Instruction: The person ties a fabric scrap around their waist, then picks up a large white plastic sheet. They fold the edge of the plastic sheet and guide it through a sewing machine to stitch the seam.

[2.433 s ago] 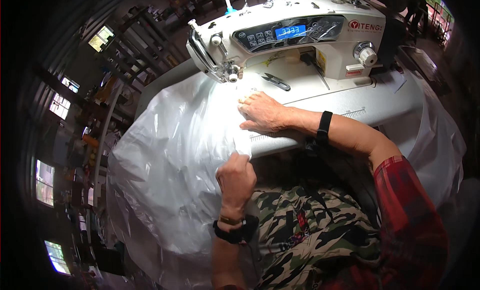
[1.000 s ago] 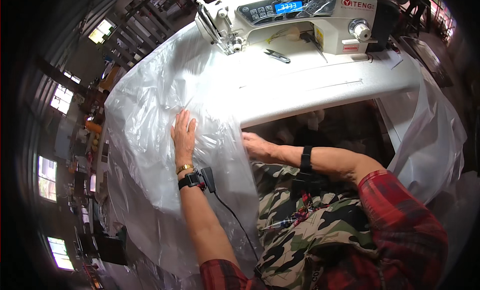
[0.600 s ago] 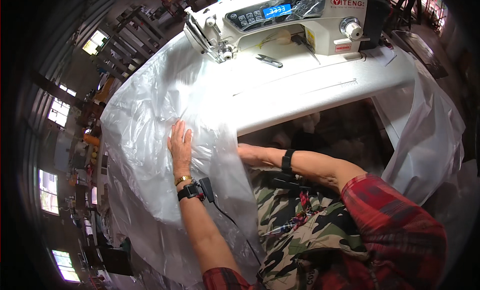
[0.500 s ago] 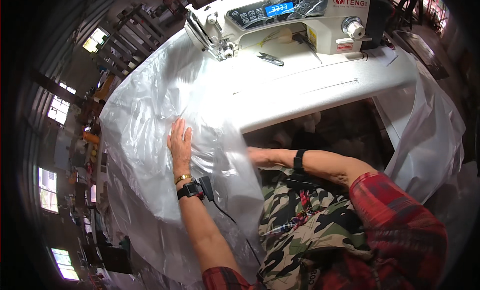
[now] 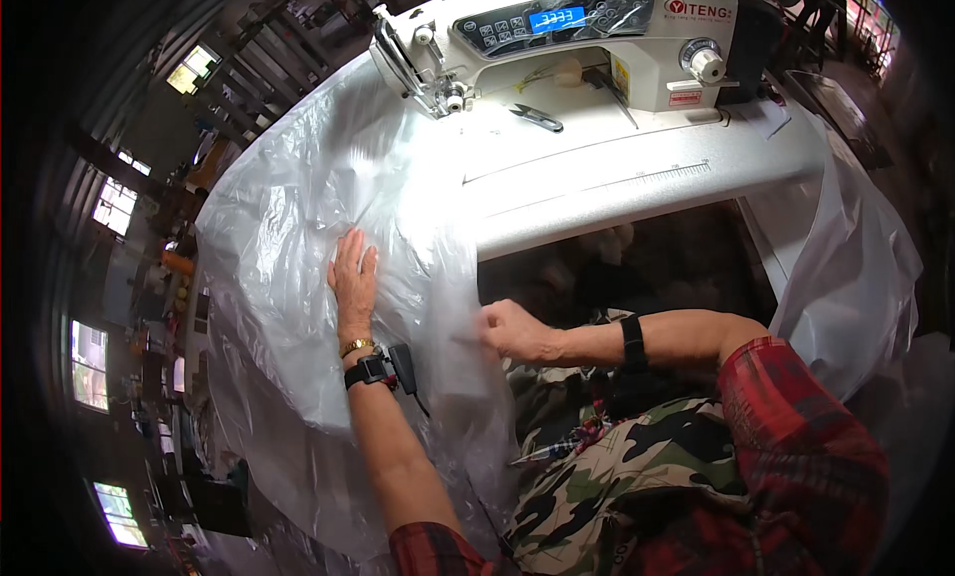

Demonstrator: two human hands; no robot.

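Lying left of your R hand (image 5: 519,331), the plastic sheet (image 5: 269,297) fills the left-centre of the frame; its long axis runs approx. top to bottom, from beside the machine head down to the lower centre. Its R edge is what matters: that edge drops near-vertical through mid-frame, blurred in its lower part, and your R hand is right at it, so R is the nearer hand to the edge. Your L hand (image 5: 351,278) sits farther in, on the sheet's face, left of centre.

L hand state: palm down, flat, fingers extended, thumb a bit apart, touching the film. R hand state: fingers curled in, tips at the edge; can't tell if film is pinched btwn them.

Count: 2 hands, both yours; 1 sewing machine (image 5: 557,24), top centre; 1 pr. thread snips (image 5: 537,117) on the table (image 5: 597,193) below it, approx. upper centre. Plastic shows in 2 areas: the sheet at L, plus hanging plastic (image 5: 851,268) at far R; can't tell if it's 1 pc. or 2.
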